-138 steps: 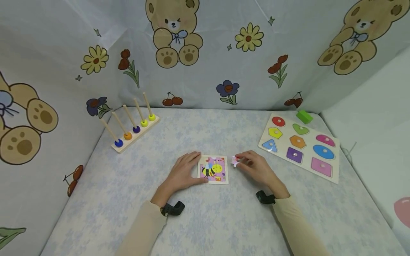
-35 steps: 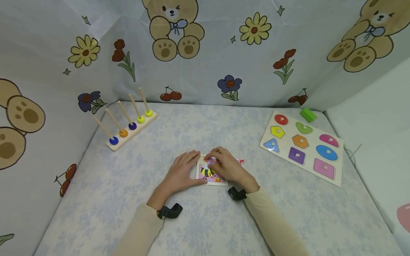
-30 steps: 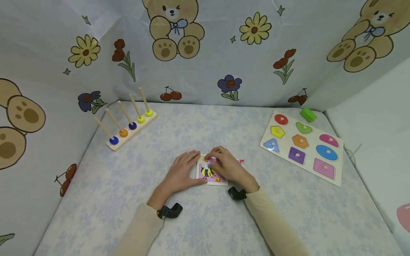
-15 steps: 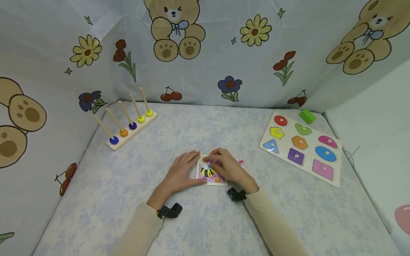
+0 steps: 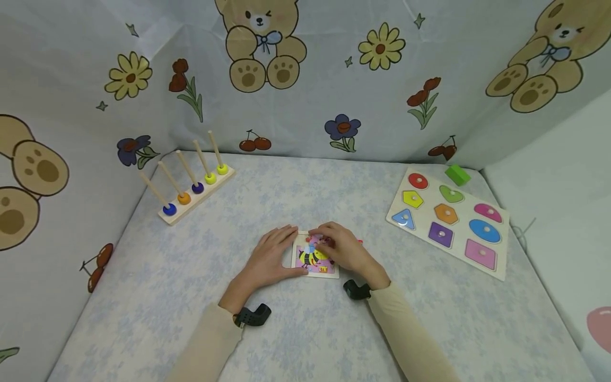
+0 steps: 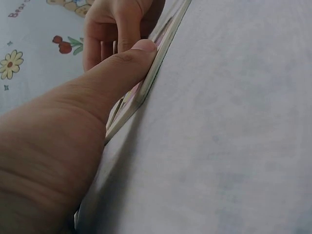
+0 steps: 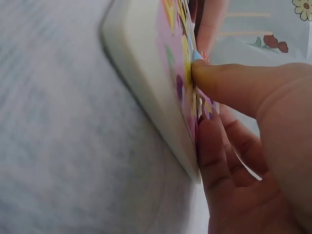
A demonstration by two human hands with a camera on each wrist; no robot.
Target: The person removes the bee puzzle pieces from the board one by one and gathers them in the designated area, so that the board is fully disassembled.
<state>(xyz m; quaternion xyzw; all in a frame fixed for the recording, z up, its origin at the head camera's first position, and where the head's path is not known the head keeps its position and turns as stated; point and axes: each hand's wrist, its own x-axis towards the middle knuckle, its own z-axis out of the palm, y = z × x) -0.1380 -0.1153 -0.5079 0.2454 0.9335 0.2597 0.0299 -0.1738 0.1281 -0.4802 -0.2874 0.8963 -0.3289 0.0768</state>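
A small square wooden jigsaw puzzle point(image 5: 310, 257) with a bee picture lies in the middle of the table. My left hand point(image 5: 272, 259) holds its frame from the left, fingertips at the top left corner and thumb along the near edge point(image 6: 146, 85). Above the puzzle's upper right part, my right hand point(image 5: 347, 248) pinches a puzzle piece point(image 7: 209, 106) between thumb and fingers. In the right wrist view that piece stands tilted against the picture; whether it sits in place I cannot tell. Another red-marked piece point(image 5: 360, 242) peeks out behind my right hand, mostly hidden.
A pegged stand point(image 5: 193, 199) with coloured beads is at the back left. At the right lies a shape board point(image 5: 458, 241) with several knobbed shapes, and a green block point(image 5: 457, 175) sits behind it. A bear-patterned cloth point(image 5: 305, 127) hangs behind the table.
My right hand moved left from the piece beside the puzzle to over the picture. Lately it shifted slightly right, uncovering more of the upper picture. My left hand kept its hold.
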